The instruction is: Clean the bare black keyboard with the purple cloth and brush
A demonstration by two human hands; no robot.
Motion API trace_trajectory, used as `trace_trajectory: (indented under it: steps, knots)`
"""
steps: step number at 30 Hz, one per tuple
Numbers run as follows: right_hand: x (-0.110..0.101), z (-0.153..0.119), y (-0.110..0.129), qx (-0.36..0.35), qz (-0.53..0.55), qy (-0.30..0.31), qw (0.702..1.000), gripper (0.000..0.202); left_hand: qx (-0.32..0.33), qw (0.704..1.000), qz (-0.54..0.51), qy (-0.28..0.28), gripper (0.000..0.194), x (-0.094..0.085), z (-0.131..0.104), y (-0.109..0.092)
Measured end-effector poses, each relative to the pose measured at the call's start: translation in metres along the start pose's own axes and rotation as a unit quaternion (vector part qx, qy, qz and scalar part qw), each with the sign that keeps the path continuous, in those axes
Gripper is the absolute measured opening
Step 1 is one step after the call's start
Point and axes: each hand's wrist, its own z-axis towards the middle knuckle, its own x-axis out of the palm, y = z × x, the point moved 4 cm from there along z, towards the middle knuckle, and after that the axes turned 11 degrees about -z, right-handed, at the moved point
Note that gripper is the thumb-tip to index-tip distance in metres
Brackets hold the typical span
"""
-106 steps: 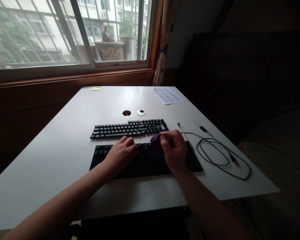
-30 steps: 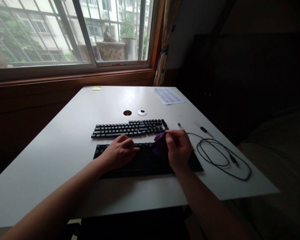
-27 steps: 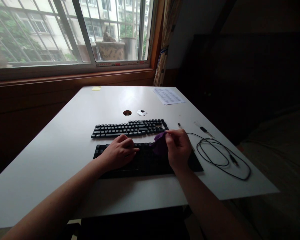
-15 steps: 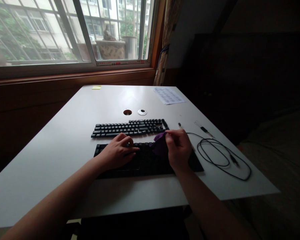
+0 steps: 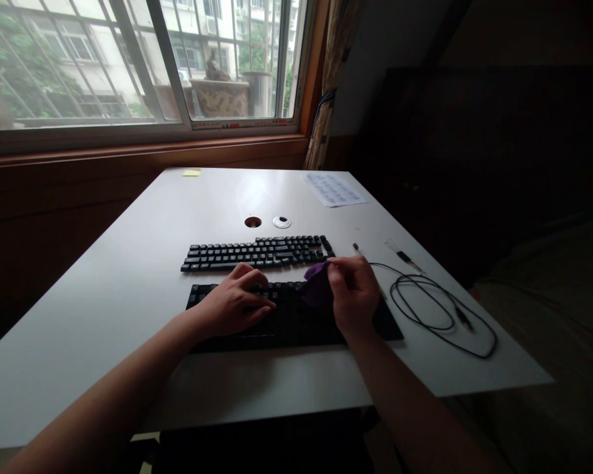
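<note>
A black keyboard [image 5: 296,334] lies near the front of the white desk; keycaps show along its back row, while much of the dark middle is hard to make out. Over its left part rests my left hand [image 5: 237,299], fingers bent and thumb and forefinger brought together at the keys. Whatever they hold is too small and dark to name. My right hand [image 5: 353,296] pinches a purple cloth [image 5: 317,284] that hangs above the keyboard's right half. Just behind the keyboard, black keycaps [image 5: 227,255] are laid out in rows on the desk.
A coiled black cable [image 5: 425,326] lies to the right, near a wire-ended tool with a dark handle [image 5: 404,255] and a thin brush [image 5: 356,249]. Farther back are printed sheets [image 5: 337,189], a yellow sticky note [image 5: 192,172], a round desk hole [image 5: 253,222] and its cover [image 5: 281,222].
My left thumb and forefinger have closed together and shifted slightly down over the keyboard. My right hand and the purple cloth have stayed almost in place.
</note>
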Motion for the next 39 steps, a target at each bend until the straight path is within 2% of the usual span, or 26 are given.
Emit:
trace_trajectory:
  steps: [7,13,18,22,25,29,35,39]
  knots:
    - [-0.001,0.000,0.001,0.000,0.002,0.000,1.000,0.006,-0.028,0.996,0.079,-0.009,0.035,0.008,-0.001,0.003]
    - [0.000,0.000,0.001,-0.010,0.009,0.006,1.000,0.006,-0.013,0.991,0.132,-0.004,0.032,0.013,0.003,-0.005]
    - [0.000,0.000,0.002,-0.013,0.003,0.006,1.000,0.006,0.003,0.997,0.082,-0.006,0.014,0.010,0.007,-0.014]
    - [0.000,0.001,0.003,-0.011,0.001,0.005,1.000,0.006,-0.010,0.999,0.036,-0.026,0.011,0.006,0.008,-0.014]
    - [0.000,0.001,0.003,-0.008,0.003,0.008,1.000,0.006,-0.019,0.998,0.055,-0.037,0.015,0.006,0.006,-0.011]
    - [0.000,0.001,0.002,-0.008,-0.002,0.009,1.000,0.006,-0.010,0.996,0.090,-0.022,0.025,0.006,0.005,-0.009]
    - [0.001,0.000,0.000,-0.004,-0.006,0.016,1.000,0.007,0.022,0.997,0.073,-0.026,0.018,-0.001,0.007,-0.015]
    - [0.001,0.000,-0.001,-0.002,-0.003,0.012,1.000,0.006,0.005,0.996,0.083,-0.035,0.024,0.000,0.006,-0.012]
